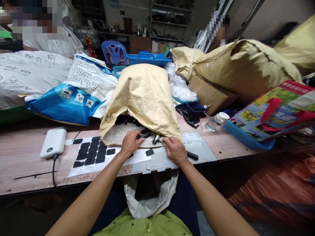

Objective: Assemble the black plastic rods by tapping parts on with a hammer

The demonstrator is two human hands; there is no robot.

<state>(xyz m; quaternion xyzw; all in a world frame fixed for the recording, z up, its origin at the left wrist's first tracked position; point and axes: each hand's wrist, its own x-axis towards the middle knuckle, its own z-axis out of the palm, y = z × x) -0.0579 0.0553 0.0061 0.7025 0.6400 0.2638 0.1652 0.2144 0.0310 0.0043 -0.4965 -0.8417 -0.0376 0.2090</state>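
My right hand (175,150) is closed around a small hammer with a metal head (156,139). Its black handle (192,155) sticks out past my wrist. Slim black parts (144,135) are pinched in the fingers of my left hand (132,143); their exact kind is hard to make out. Both hands are at the mouth of a tan woven sack (147,91) lying on the table, with more black parts (125,120) inside it. Below the hands lie a grey sheet (159,160) and a white sheet with black rounded squares (92,153). One loose black square (149,152) sits between my hands.
A white power bank (53,142) with a cable lies at the left. Behind it are blue-and-white sacks (73,98). Black parts (188,114), a lidded jar (217,121) and a blue tray (248,139) stand to the right. A person (51,42) is at the far left.
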